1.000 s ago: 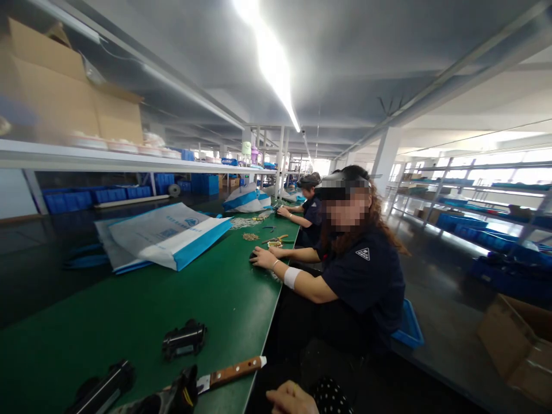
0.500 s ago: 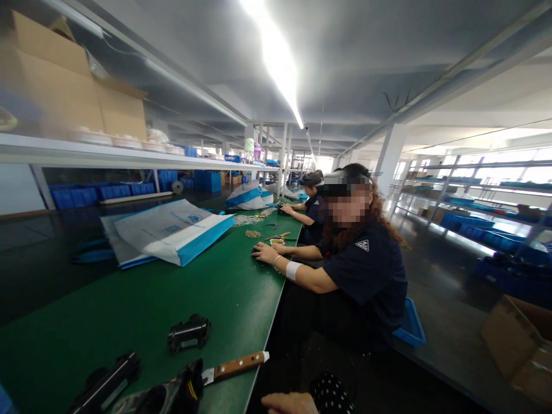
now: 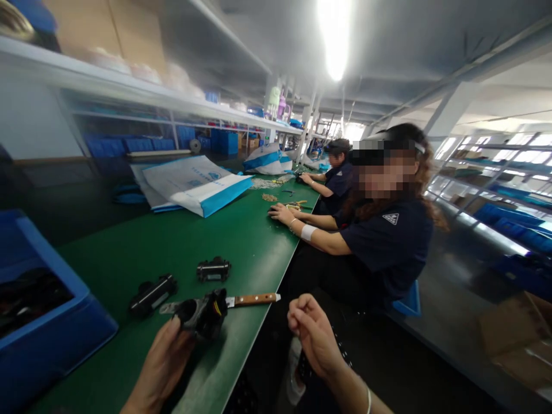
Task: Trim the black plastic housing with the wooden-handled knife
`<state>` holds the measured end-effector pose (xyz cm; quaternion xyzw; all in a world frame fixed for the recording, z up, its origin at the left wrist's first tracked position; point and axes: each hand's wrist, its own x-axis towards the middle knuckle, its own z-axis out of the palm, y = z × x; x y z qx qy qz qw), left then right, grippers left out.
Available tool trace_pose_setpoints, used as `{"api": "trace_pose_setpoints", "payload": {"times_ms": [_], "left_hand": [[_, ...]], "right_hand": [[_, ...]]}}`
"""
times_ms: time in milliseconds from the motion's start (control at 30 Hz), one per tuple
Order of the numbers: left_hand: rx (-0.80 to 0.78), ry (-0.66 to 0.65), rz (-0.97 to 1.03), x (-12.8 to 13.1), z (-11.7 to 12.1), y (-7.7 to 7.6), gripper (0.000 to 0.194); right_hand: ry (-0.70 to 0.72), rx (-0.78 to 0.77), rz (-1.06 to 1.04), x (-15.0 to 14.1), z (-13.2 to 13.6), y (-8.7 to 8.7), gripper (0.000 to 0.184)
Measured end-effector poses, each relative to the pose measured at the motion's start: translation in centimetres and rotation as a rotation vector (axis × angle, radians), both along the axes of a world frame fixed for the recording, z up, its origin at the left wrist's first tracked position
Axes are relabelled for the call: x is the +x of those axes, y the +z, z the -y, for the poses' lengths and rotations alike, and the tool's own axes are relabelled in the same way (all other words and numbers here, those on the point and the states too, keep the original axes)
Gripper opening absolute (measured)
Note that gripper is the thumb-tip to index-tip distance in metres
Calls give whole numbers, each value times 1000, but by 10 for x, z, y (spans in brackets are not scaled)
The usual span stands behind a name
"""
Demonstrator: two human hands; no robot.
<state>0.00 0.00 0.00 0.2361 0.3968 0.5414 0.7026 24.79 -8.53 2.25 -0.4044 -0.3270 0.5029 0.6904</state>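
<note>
My left hand (image 3: 166, 351) is closed round a black plastic housing (image 3: 204, 316) with red and yellow wires showing at its right end. The housing is above the green table, in front of a wooden-handled knife (image 3: 254, 298) whose blade it partly hides. Past the table's right edge, my right hand (image 3: 313, 328) is raised with its fingers curled and pinched together; whatever may be between them cannot be made out. Two similar black parts lie beyond my left hand: one black cylindrical part (image 3: 153, 295) on the left, another black part (image 3: 214, 269) farther back.
A blue bin (image 3: 64, 328) holding dark parts stands at the left. White-and-blue bags (image 3: 194, 178) lie farther along the green table (image 3: 245, 253). A co-worker (image 3: 371, 230) sits close on the right, hands on the table, with another person beyond. A shelf (image 3: 142, 86) runs overhead at left.
The view has tilted down and swung left, bringing the blue bin in. My left hand now shows, gripping the black housing. My right hand has risen into view, its fingers curled.
</note>
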Motion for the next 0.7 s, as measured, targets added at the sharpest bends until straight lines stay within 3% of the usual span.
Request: {"api": "trace_pose_setpoints", "payload": {"times_ms": [167,433,533,633,700], "left_hand": [[-94,50,-10,9,5,15,40],[-45,29,45,3,1,-1,28],[-52,53,149,4,2,-2,25],[-32,-10,287,5,4,2,30],[8,-63,359,5,4,4,33]], "right_hand": [[46,-34,-163,-5,5,22,29],[79,39,-220,-7,11,31,25],[67,30,-51,-6,13,27,24],[70,9,346,-9,13,19,13],[63,74,618,-14,10,18,9]]}}
